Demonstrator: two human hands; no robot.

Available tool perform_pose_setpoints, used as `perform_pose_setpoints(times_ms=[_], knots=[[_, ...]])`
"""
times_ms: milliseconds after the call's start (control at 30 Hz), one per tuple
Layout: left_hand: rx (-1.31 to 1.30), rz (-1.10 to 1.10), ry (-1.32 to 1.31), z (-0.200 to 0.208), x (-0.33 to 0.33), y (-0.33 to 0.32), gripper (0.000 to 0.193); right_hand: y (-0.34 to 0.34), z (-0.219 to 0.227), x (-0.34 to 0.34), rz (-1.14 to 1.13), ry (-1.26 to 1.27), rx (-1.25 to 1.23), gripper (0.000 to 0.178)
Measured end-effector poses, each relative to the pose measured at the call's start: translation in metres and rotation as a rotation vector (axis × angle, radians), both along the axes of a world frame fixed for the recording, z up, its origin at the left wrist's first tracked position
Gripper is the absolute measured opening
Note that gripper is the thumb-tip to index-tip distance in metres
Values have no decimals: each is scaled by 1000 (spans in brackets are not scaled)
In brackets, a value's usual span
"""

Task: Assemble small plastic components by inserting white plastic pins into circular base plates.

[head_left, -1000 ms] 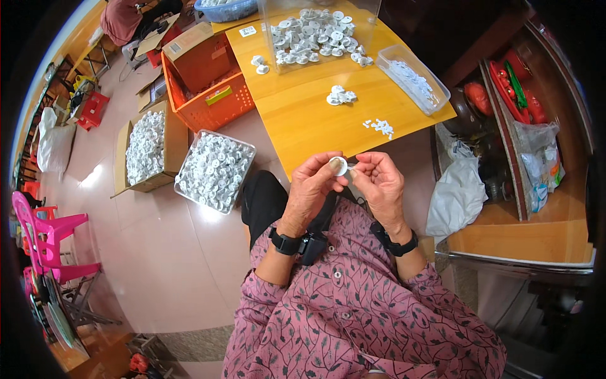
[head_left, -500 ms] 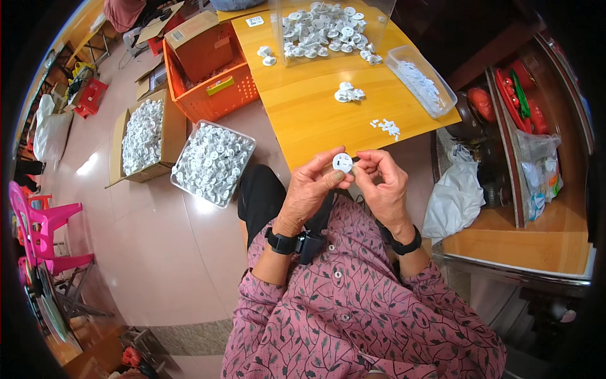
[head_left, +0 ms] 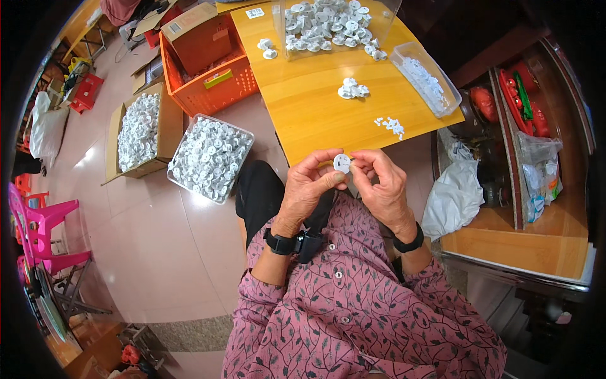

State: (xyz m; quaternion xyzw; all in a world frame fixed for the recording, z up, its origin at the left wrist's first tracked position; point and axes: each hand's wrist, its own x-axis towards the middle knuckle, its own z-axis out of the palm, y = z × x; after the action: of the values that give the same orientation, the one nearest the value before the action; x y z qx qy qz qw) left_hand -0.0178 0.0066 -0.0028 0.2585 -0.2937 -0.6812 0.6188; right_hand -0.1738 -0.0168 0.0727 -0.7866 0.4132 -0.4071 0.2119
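Between thumb and fingers, my left hand (head_left: 306, 186) grips a round white plastic disc (head_left: 341, 163) with several small openings in its face. My right hand (head_left: 382, 183) is closed in a pinch at the disc's right edge; whatever is between its fingertips is too small to make out. Both hands are in front of the near edge of the yellow wooden table (head_left: 303, 129). Beyond them on the tabletop lie a scatter of tiny white plastic pieces (head_left: 392, 127) and a small heap of white disc parts (head_left: 353, 89).
A clear tray (head_left: 456, 101) of small white pieces stands at the table's right. A clear bin (head_left: 286, 50) of disc parts is at the back. On the floor at left are a full clear tub (head_left: 180, 182), a cardboard box (head_left: 165, 136) and an orange crate (head_left: 214, 91).
The disc has turned a little in my fingers, its openings now sitting differently. My right fingertips have shifted slightly at its edge. The whole view has moved a little.
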Motion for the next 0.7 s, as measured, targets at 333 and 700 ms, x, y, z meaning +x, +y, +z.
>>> perform_pose_setpoints(times_ms=[333, 700], knots=[[-41, 41, -96, -7, 2, -4, 38, -8, -8, 1, 38, 90, -13, 21], [-145, 96, -338, -13, 9, -4, 36, -11, -2, 8, 73, 234, 34, 22]])
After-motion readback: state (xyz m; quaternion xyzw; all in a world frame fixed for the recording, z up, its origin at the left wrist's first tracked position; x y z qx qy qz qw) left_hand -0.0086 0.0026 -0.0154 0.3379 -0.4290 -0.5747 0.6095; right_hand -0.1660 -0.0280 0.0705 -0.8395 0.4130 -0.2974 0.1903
